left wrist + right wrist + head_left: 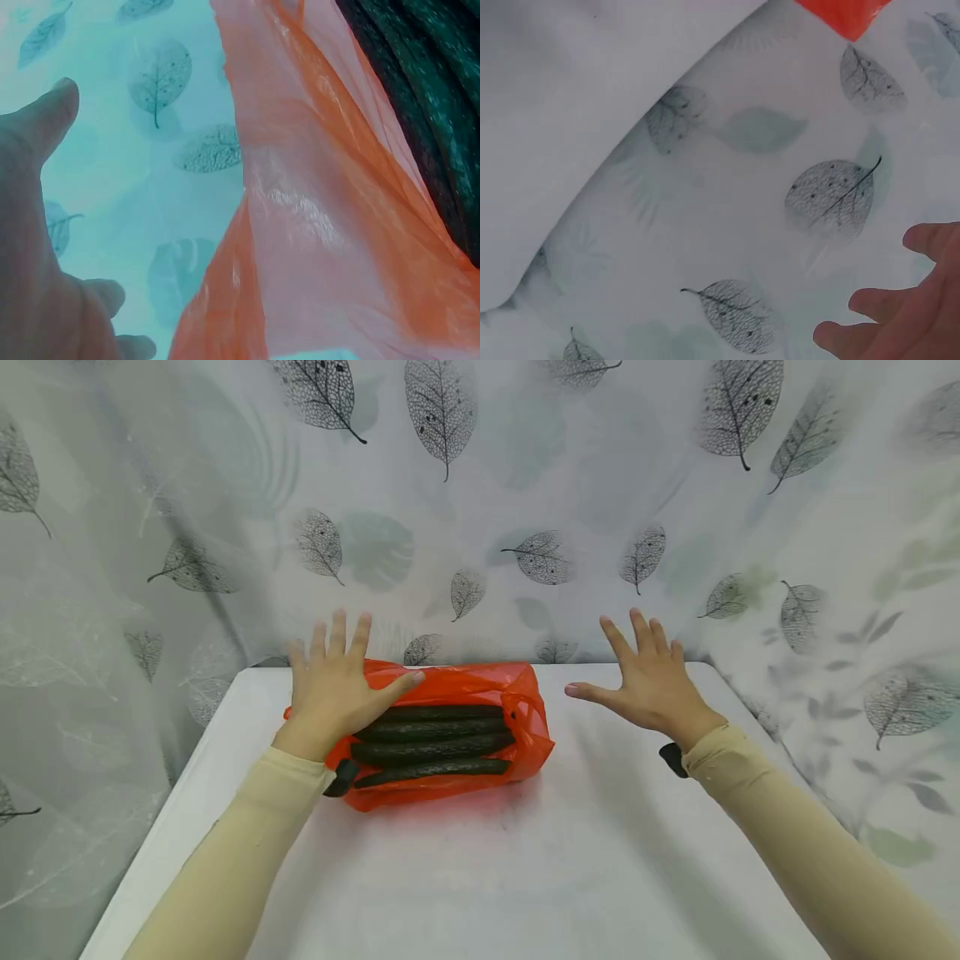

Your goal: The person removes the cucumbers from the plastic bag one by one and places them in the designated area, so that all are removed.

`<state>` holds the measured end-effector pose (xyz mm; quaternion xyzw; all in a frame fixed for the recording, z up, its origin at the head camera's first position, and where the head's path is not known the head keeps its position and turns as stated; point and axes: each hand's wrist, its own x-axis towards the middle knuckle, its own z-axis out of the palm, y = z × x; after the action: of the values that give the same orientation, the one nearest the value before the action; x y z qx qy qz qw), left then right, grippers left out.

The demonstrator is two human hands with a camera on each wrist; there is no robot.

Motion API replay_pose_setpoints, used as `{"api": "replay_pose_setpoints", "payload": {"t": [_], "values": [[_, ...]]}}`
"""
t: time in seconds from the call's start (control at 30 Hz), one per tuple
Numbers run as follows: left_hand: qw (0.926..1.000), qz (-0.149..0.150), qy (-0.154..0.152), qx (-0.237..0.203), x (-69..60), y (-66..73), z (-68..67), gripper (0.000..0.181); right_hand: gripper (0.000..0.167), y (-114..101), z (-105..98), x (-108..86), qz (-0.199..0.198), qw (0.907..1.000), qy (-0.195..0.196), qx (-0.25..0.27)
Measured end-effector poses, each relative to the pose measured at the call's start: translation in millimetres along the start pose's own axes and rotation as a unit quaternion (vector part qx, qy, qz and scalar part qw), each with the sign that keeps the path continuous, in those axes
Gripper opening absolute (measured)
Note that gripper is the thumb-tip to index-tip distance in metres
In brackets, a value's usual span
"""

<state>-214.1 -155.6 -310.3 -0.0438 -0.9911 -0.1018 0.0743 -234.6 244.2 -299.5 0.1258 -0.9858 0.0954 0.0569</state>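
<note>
Several dark green cucumbers (431,747) lie side by side in an opened red plastic bag (536,727) on the white table. Above the bag's left end is my left hand (330,693), its fingers spread and holding nothing; it hides part of the bag. My right hand (648,681) is spread too, apart from the bag on its right side, with nothing in it. In the left wrist view, the thumb and fingertips show beside the bag's thin film (315,225), with the cucumbers (427,97) at the upper right. The right wrist view catches only fingertips (877,304) and a bag corner (847,15).
The white table (465,877) reaches toward me, with its back edge just behind the bag. A leaf-patterned curtain (480,510) hangs behind the table and along both sides. Black straps (342,777) sit at both wrists.
</note>
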Motion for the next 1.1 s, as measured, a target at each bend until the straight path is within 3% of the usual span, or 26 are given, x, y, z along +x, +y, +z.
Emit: {"api": "replay_pose_setpoints", "payload": {"t": [0.27, 0.37, 0.47, 0.57, 0.77, 0.93, 1.03, 1.1], "values": [[0.9921, -0.030, 0.079, -0.092, -21.8, -21.2, 4.8, 0.124, 0.108, -52, 9, 3.5, -0.084, 0.9953, 0.029, 0.039], [0.9842, -0.045, 0.105, -0.135, -26.3, -28.9, 8.7, 0.129, 0.108, -73, 12, 4.3, -0.111, 0.9890, 0.009, 0.098], [0.9707, -0.063, 0.142, -0.183, -29.4, -35.2, 16.0, 0.132, 0.107, -91, 15, 5.3, -0.119, 0.9772, -0.033, 0.173], [0.9486, -0.073, 0.195, -0.238, -34.0, -40.8, 26.8, 0.130, 0.106, -106, 19, 6.7, -0.117, 0.9577, -0.072, 0.252], [0.8865, -0.062, 0.296, -0.350, -46.1, -48.3, 50.0, 0.119, 0.094, -130, 33, 10.6, -0.098, 0.9077, -0.119, 0.390], [0.8423, -0.079, 0.317, -0.428, -56.7, -48.7, 64.6, 0.115, 0.076, -143, 43, 13.8, -0.080, 0.8704, -0.139, 0.466], [0.8116, -0.104, 0.317, -0.480, -63.1, -46.0, 72.3, 0.112, 0.069, -147, 49, 15.9, -0.065, 0.8591, -0.151, 0.485], [0.7853, -0.124, 0.314, -0.519, -66.7, -43.4, 77.0, 0.111, 0.067, -150, 52, 17.7, -0.057, 0.8541, -0.157, 0.492]]}}
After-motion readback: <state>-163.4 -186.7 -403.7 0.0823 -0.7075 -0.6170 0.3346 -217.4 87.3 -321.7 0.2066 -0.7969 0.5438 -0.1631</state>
